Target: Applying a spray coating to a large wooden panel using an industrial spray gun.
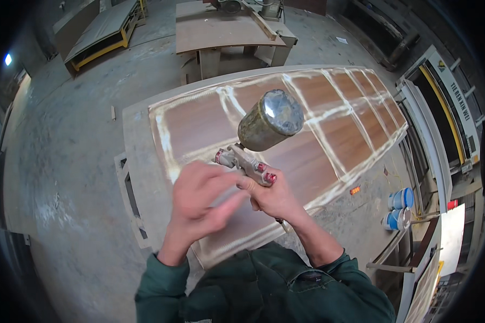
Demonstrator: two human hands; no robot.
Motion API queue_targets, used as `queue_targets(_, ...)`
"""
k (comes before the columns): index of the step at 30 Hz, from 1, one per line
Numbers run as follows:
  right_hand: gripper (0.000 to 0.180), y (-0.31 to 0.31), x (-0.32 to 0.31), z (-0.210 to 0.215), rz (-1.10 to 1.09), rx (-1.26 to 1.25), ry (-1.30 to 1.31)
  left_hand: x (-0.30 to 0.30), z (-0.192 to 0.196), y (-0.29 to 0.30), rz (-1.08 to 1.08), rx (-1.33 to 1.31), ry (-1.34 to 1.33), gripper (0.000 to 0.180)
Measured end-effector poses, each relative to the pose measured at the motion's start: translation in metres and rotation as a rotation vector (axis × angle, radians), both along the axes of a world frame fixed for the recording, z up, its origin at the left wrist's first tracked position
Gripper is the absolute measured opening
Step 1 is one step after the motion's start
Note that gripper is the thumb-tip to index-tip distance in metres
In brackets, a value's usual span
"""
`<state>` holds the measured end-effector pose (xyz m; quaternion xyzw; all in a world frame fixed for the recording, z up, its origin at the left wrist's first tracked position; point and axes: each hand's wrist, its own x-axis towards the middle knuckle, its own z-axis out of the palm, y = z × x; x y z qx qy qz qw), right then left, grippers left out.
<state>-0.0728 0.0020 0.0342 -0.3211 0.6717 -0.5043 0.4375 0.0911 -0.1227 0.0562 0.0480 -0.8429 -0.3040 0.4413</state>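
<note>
Two round blue-and-white tins (400, 209) stand on the concrete floor (81, 161) toward its right side, one just behind the other, both with pale lids or tops showing. Near them, a small red container (452, 204) sits a little to the right. A long white sign strip with dark lettering and a yellow edge (451, 94) runs along the machine frame at the right edge of the view, with a small square yellow-and-dark emblem (441, 65) at its upper end. No screens are visible.
</note>
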Motion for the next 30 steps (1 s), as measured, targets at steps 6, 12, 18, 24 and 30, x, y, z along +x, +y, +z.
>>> queue_targets(6,0.047,0.060,0.012,-0.011,0.016,-0.185,0.365,-0.032,0.036,0.025,-0.295,-0.185,-0.287,0.017)
queue_targets(12,0.044,0.102,0.013,-0.027,-0.005,-0.210,0.480,-0.043,0.026,0.045,-0.491,-0.252,-0.375,0.006)
queue_targets(18,0.027,0.115,0.004,-0.047,0.035,-0.208,0.593,-0.049,0.016,0.061,-0.553,-0.198,-0.381,0.016)
queue_targets(24,0.023,0.115,0.000,-0.050,0.042,-0.252,0.639,-0.047,0.014,0.071,-0.528,-0.314,-0.435,0.010)
queue_targets(30,0.035,0.116,-0.013,-0.042,0.055,-0.164,0.594,-0.053,0.009,0.065,-0.445,-0.339,-0.295,0.014)
